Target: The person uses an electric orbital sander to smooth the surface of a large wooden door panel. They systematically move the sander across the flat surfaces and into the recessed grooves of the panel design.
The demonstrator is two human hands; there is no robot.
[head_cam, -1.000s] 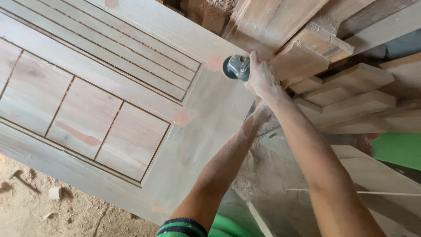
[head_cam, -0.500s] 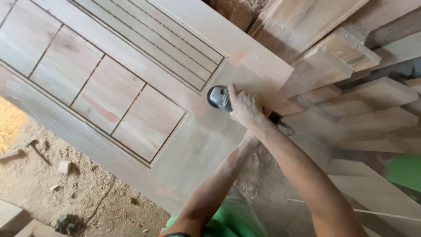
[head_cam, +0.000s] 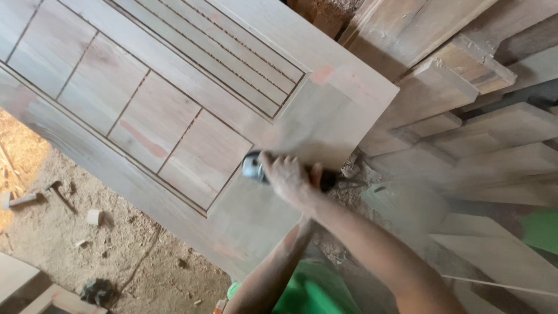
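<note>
Both hands [head_cam: 290,180] clasp a grinder [head_cam: 253,167] on the wooden door [head_cam: 174,116].

This is looking like a rough carpentry workshop. A big unfinished panelled door [head_cam: 174,110] is lying flat, bare wood with grooved panels. Sawn planks [head_cam: 476,134] are stacking up beyond its far edge. The floor [head_cam: 75,244] is packed dirt strewn with sawdust and offcuts, and a hammer [head_cam: 55,192] is lying there. A power sander [head_cam: 256,167] is running on the door.
</note>
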